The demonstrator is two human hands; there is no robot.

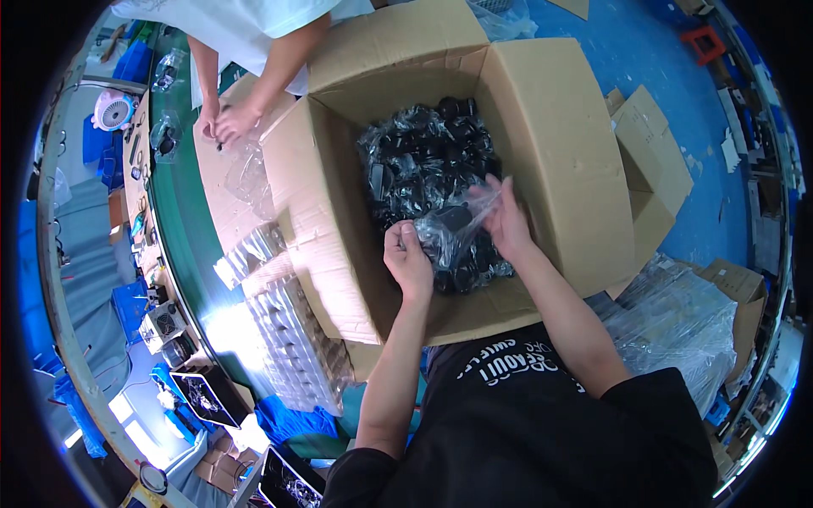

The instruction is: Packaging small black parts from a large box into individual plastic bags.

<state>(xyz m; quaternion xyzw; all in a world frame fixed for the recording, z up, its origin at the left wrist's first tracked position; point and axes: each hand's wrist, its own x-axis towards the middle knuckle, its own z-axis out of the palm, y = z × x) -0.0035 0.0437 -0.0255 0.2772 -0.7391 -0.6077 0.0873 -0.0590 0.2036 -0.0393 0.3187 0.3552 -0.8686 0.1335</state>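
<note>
My left hand (pixel 408 258) pinches one side of a clear plastic bag (pixel 442 241) with a black item (pixel 454 218) inside; the item's exact kind is hard to make out. The bag's other end is stretched toward my right hand (pixel 508 224), whose fingers grip the film. Both hands are over the open cardboard box (pixel 559 152). Beneath them, several black items in clear bags (pixel 423 152) lie packed inside it. The bag I hold partly covers those under it.
Beyond the box's left flap, another person's hands (pixel 229 123) work over cardboard on a green conveyor belt (pixel 190 229). Stacked clear plastic trays (pixel 296 330) stand left of the box. Flattened cardboard (pixel 648 161) and a film-wrapped stack (pixel 677 313) are on the right.
</note>
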